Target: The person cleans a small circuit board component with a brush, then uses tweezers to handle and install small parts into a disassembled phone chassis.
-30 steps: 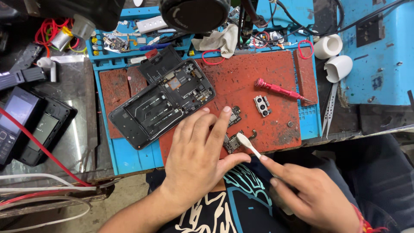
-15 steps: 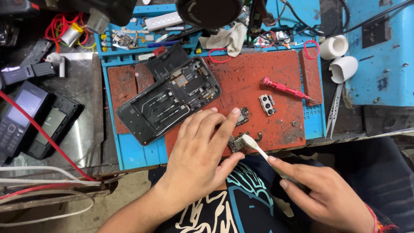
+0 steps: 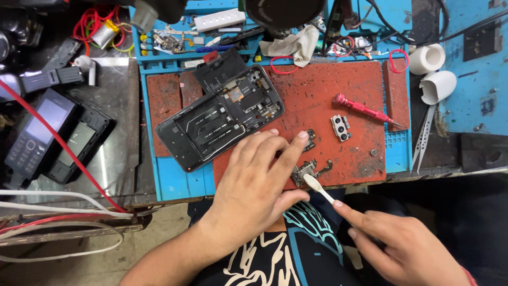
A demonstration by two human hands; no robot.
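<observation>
My left hand (image 3: 257, 182) lies flat on the red work mat (image 3: 328, 100), its fingertips pressing down a small circuit board part (image 3: 308, 170) near the mat's front edge. My right hand (image 3: 405, 246) grips a white toothbrush (image 3: 317, 188) whose head touches that part. An opened black phone (image 3: 219, 116) with its insides showing lies tilted at the mat's left. A small camera module (image 3: 341, 127) and a red screwdriver (image 3: 365, 110) rest on the mat to the right.
A blue tool tray (image 3: 174, 182) frames the mat. Two old phones (image 3: 53, 135) lie at the left among red and white cables (image 3: 69, 212). Tweezers (image 3: 423, 140) and white cups (image 3: 431, 71) sit at the right. A rag (image 3: 296, 45) lies at the back.
The brush head has slid a little over the small part while my left hand keeps holding it down. The view has shifted slightly.
</observation>
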